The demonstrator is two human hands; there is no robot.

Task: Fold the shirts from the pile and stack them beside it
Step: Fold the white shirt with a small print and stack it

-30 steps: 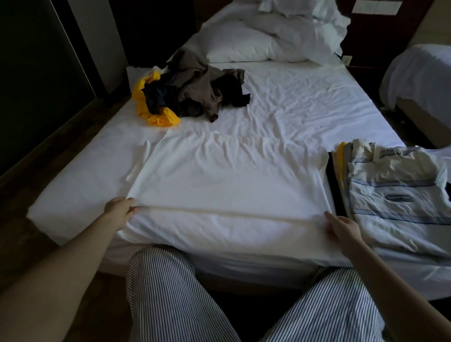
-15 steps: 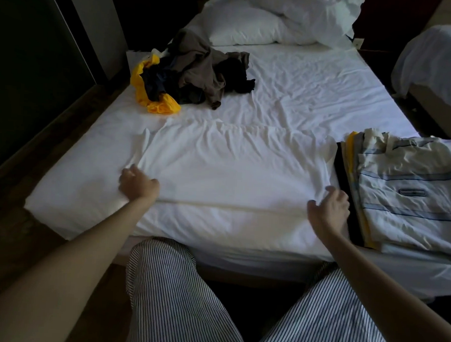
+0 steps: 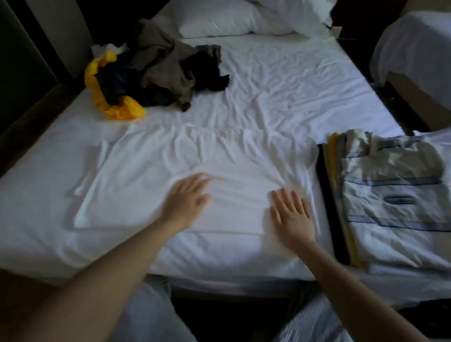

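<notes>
The white shirt [image 3: 166, 183] lies spread flat across the near part of the bed [image 3: 288, 90], between the pile and the stack. Its near portion looks turned up into a straight fold line, so I judge it partly folded, with the side folds not yet made. One sleeve sticks out at its left. Both hands lie on its right half. The left hand [image 3: 189, 197], somewhat blurred, rests palm down with fingers stretched and grasps nothing. The right hand [image 3: 291, 216] also lies flat and released, fingers spread, near the shirt's right edge.

The stack [image 3: 389, 205] sits just beside that edge, several folded garments deep, with a pale striped shirt on top. That much appears done. The pile [image 3: 159, 73], at the far left, holds yellow, dark and brown garments in a heap, so several shirts seem left to fold.

The shirt's near fold lies close to the bed's front edge, leaving little room to pull it nearer. Bare sheet opens widely beyond the shirt, up to the pillows [image 3: 222, 16], and a strip runs along its left. A second bed [image 3: 429, 50] stands apart on the right.
</notes>
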